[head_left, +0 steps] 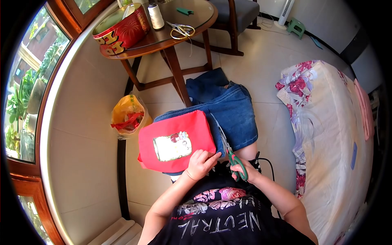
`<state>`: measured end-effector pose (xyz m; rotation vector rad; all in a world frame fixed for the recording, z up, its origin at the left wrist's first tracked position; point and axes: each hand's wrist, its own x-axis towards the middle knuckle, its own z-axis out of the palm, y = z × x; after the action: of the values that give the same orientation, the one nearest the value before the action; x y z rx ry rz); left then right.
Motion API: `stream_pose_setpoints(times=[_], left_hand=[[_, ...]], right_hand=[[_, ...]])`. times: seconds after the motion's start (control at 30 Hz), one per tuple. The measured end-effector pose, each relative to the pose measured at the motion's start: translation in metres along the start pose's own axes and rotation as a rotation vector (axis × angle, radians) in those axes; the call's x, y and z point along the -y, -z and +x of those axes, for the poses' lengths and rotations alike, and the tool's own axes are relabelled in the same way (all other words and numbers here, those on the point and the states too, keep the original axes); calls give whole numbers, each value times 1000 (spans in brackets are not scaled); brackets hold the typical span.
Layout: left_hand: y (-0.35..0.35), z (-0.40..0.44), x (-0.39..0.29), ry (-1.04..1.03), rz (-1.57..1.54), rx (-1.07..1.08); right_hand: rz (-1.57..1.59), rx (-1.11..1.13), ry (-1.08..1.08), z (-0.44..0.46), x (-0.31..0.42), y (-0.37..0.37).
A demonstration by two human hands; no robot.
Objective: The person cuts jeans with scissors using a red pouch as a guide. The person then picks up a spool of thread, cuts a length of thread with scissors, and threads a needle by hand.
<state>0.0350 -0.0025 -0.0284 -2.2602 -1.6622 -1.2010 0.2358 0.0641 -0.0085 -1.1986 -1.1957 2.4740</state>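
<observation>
Blue denim jeans (239,116) lie across the person's lap, with a red fabric piece (169,130) bearing a white printed picture on top of them. My left hand (199,164) rests at the lower right corner of the red piece, fingers bent and pressed on the denim edge beside it. Green-handled scissors (237,163) are held in my right hand (244,170), fingers around the handles. Their blades point up and away over the denim, along the right side of the red piece. Whether the blades touch the cloth is hard to tell.
A round table (200,18) at the top holds a red tin (122,30), a thread cone (156,17) and small scissors (179,30). An orange plastic bag (130,116) stands on the floor at left. A covered bed (326,134) is at right.
</observation>
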Motion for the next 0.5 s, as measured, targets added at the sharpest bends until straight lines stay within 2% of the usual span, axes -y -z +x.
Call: stream_pose_setpoints(times=[0.5], left_hand=[[3,6,-1,-11,-30,-23]], right_hand=[[-45,-3,43,17,3,7]])
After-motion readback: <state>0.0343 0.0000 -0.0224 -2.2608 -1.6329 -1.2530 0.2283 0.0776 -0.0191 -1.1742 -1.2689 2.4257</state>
